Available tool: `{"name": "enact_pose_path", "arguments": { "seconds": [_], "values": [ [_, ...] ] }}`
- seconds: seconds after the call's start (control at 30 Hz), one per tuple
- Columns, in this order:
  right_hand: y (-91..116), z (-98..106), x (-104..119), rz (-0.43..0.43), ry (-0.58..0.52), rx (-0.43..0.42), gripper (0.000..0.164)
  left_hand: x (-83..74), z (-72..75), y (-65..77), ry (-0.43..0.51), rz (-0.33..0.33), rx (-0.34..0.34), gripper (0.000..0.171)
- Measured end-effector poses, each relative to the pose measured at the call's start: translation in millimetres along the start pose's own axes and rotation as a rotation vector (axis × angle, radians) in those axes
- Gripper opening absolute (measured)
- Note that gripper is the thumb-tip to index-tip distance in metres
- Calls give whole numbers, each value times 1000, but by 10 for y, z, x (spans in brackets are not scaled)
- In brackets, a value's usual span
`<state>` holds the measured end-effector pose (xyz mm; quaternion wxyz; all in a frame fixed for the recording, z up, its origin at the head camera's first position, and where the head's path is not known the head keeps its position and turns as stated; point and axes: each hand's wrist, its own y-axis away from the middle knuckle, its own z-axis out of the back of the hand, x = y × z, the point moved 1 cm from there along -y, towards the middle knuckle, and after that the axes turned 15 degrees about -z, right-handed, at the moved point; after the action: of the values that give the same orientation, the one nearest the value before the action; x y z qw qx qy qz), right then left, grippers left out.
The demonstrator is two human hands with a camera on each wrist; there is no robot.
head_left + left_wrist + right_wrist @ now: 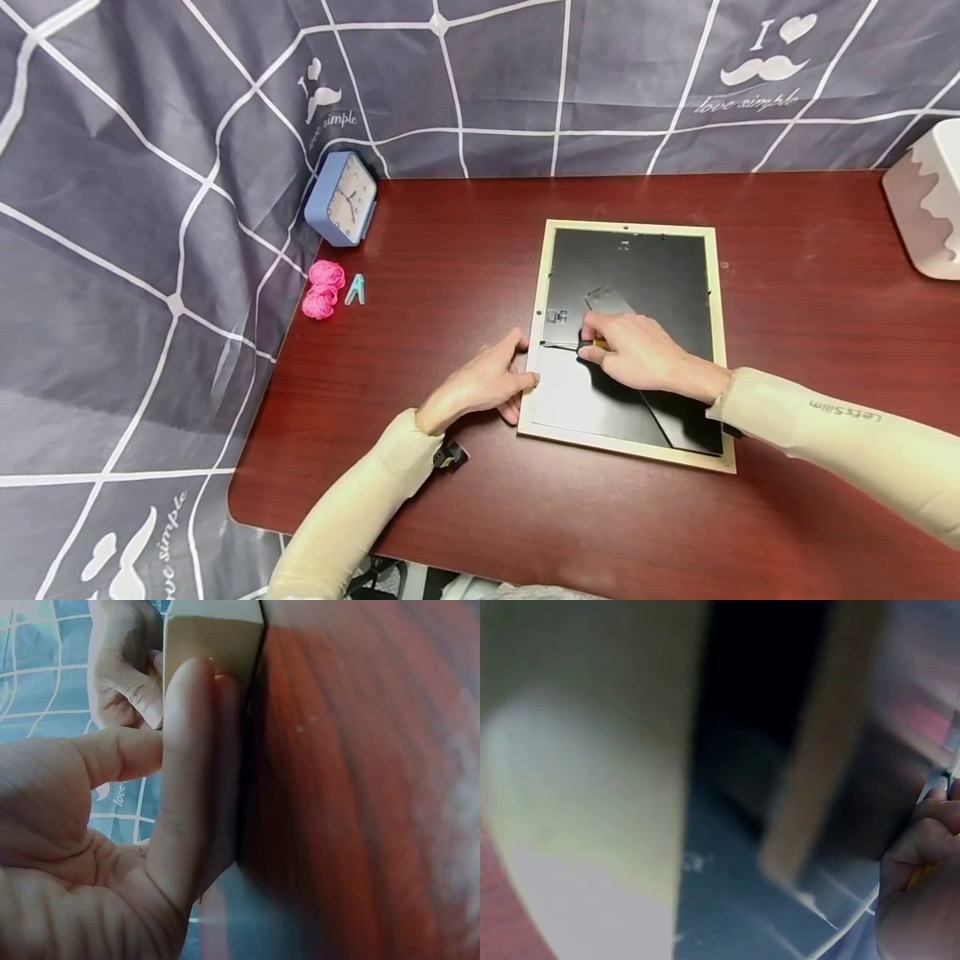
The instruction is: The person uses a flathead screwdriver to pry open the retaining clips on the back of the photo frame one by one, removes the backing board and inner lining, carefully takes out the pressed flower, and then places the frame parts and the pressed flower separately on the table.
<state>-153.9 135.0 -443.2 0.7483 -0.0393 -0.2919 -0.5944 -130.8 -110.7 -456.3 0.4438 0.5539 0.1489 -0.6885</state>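
Observation:
A picture frame (722, 333) with a pale wooden rim lies face down, its black backing board (637, 267) and easel leg (609, 300) uppermost. My right hand (637, 350) grips a screwdriver (582, 343) with a yellow and black handle. The thin shaft points left, its tip at the inner edge of the left rim by a small tab. At that same side my left hand (487, 379) holds the frame, thumb on the rim. In the left wrist view, fingers (191, 750) lie straight along the frame's outer side. Forearm and frame hide most of the right wrist view.
A blue alarm clock (341, 200) stands at the table's back left corner. In front of it lie pink yarn (322, 289) and a turquoise clip (356, 289). A white and pink container (930, 200) is at the far right. Grey checked cloth (502, 83) hangs behind the table.

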Motion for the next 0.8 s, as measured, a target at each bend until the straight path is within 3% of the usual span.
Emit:
{"name": "enact_pose_path", "arguments": {
  "seconds": [0.3, 0.53, 0.8],
  "values": [
    [-101, -198, -200, 22, -53, -51, 12, 37, 6, 13, -1, -17, 2, 32],
    [-219, -379, -380, 14, -15, -82, 14, 41, 6, 12, -15, -17, 4, 34],
    [-136, -291, -298, 13, -25, -105, 13, 19, 16, -7, -14, -27, 25, 31]
  ]
}}
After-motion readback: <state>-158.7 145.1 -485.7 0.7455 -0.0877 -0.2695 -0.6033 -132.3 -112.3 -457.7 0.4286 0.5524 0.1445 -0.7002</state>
